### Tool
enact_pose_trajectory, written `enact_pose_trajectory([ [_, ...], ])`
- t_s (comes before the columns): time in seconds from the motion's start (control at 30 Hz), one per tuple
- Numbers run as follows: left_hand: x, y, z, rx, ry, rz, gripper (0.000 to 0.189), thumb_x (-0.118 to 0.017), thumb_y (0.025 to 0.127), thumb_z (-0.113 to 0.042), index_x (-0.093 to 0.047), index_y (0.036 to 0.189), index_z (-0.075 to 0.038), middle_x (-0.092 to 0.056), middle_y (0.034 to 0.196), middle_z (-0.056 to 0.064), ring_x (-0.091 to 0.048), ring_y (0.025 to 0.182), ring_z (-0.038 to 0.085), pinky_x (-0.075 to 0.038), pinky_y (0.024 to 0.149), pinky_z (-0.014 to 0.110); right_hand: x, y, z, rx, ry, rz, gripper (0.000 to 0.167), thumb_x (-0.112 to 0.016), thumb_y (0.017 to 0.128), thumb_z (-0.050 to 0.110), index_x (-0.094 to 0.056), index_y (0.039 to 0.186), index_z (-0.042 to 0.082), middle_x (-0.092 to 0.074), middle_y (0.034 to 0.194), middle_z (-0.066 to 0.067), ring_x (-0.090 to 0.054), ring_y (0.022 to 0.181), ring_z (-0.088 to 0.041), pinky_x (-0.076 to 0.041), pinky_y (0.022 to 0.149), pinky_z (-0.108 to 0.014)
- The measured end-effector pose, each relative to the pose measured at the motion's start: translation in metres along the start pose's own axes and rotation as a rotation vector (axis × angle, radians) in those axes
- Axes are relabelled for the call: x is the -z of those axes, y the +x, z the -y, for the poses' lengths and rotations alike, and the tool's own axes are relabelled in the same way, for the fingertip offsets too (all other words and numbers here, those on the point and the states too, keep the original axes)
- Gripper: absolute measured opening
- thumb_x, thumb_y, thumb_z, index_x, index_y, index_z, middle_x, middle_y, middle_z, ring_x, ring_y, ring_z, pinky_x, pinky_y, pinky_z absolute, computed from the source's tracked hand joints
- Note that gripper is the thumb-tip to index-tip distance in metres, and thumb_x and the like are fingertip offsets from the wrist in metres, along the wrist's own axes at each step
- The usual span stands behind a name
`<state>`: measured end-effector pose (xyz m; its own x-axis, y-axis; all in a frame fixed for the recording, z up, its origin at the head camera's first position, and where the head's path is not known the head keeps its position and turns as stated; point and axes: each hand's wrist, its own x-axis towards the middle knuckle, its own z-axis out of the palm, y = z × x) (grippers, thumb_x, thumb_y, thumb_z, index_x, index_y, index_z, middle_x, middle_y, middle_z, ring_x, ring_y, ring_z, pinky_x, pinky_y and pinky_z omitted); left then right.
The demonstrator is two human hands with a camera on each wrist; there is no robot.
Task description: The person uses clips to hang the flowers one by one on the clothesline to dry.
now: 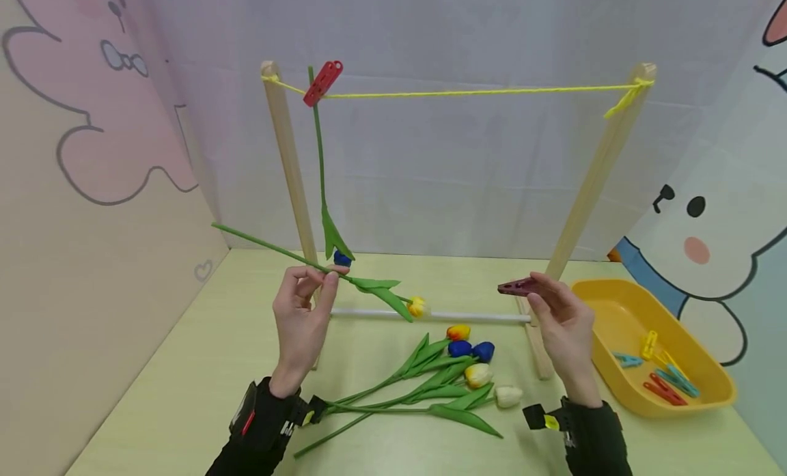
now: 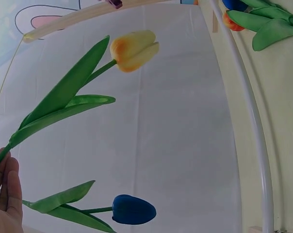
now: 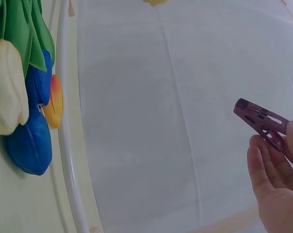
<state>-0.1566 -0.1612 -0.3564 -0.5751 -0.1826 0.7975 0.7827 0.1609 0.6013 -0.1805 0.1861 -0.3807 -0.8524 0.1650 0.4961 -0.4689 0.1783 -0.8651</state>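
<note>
Pinching a yellow tulip [image 2: 64, 86] by the stem [image 1: 264, 244] in the left hand [image 1: 301, 326], a purple clothespin [image 1: 515, 287] in the right hand [image 1: 564, 326]; apparently preparing to clip. Probably calls next for lifting both to the yellow string [image 1: 473, 93] above the hands.

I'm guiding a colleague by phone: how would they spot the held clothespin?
Find the wooden frame. In front of its right post, the right hand pinches the clothespin. It alone is dark purple; the others, on the string and in the tray, are red, yellow or turquoise.
</note>
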Motion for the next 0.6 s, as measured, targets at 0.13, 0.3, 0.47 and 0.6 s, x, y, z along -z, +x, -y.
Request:
enact_pose_trajectory([
  [0.13, -0.004, 0.008, -0.003, 0.043, 0.017, 0.022, 0.013, -0.058, 0.097, 0.009, -0.046, 0.096, 0.012, -0.078, 0.105, 0.008, -0.072, 0.106, 0.010, -0.045, 0.084, 0.018, -0.005, 0.000, 0.000, 0.087, 0.015, 0.001, 0.030, -0.055, 0.097, -0.011, -0.061, 0.126, -0.013, -0.072, 0.105, 0.017, -0.068, 0.096, 0.005, -0.050, 0.092, -0.008],
  [0.3, -0.007, 0.017, -0.001, 0.071, 0.046, 0.028, 0.014, -0.059, 0.097, 0.005, -0.046, 0.096, 0.011, -0.075, 0.100, 0.024, -0.071, 0.104, 0.007, -0.045, 0.074, 0.012, -0.010, 0.008, 0.005, 0.241, 0.041, 0.059, 0.027, -0.055, 0.095, -0.014, -0.060, 0.122, -0.017, -0.071, 0.106, 0.014, -0.068, 0.094, 0.004, -0.052, 0.089, -0.008],
  [0.47, -0.011, 0.024, 0.004, 0.104, 0.058, 0.038, 0.014, -0.061, 0.096, 0.004, -0.049, 0.098, 0.011, -0.074, 0.100, 0.026, -0.071, 0.101, 0.003, -0.049, 0.082, 0.015, -0.021, 0.022, 0.018, 0.292, -0.006, 0.113, 0.029, -0.056, 0.094, -0.015, -0.061, 0.123, -0.014, -0.068, 0.108, 0.018, -0.066, 0.097, 0.006, -0.051, 0.091, -0.008],
  [0.6, -0.015, 0.032, 0.005, 0.116, 0.092, 0.069, 0.016, -0.062, 0.097, 0.000, -0.050, 0.102, 0.009, -0.075, 0.103, 0.025, -0.070, 0.104, 0.001, -0.039, 0.072, 0.017, -0.033, 0.038, 0.035, 0.357, 0.010, 0.149, 0.035, -0.056, 0.093, -0.016, -0.058, 0.128, -0.014, -0.065, 0.112, 0.016, -0.066, 0.102, 0.001, -0.050, 0.095, -0.009],
])
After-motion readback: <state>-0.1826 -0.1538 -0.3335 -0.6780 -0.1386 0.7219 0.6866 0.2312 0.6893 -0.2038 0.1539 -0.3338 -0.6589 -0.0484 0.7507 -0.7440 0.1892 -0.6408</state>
